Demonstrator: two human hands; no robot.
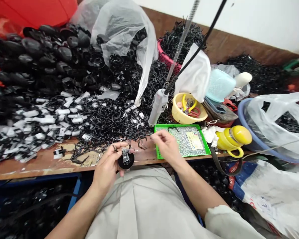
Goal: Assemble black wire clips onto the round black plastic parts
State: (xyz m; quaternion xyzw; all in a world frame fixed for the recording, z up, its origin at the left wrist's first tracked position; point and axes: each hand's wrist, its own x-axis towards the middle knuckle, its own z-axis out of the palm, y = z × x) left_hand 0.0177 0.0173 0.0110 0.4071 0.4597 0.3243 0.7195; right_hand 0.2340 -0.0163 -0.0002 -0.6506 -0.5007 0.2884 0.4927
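Note:
My left hand [107, 163] holds a round black part [126, 161] with a metal piece on its top, just above the table's front edge. My right hand [165, 145] is over the left side of a green tray [158, 153], its thumb and fingertips pressed together; whatever they pinch is too small to make out. Many small screws [182, 139] and a pale yellow label [194, 140] lie in the tray. Thin black parts [102, 116] are heaped behind my hands. A grey electric screwdriver [158, 107] hangs upright behind the tray.
White parts [43, 120] and black round shells [47, 54] pile up at the left. A yellow bowl [178, 114] of tools and a yellow flask [224, 140] stand at the right. Below the table are a blue crate [77, 187] and a white sack [281, 192].

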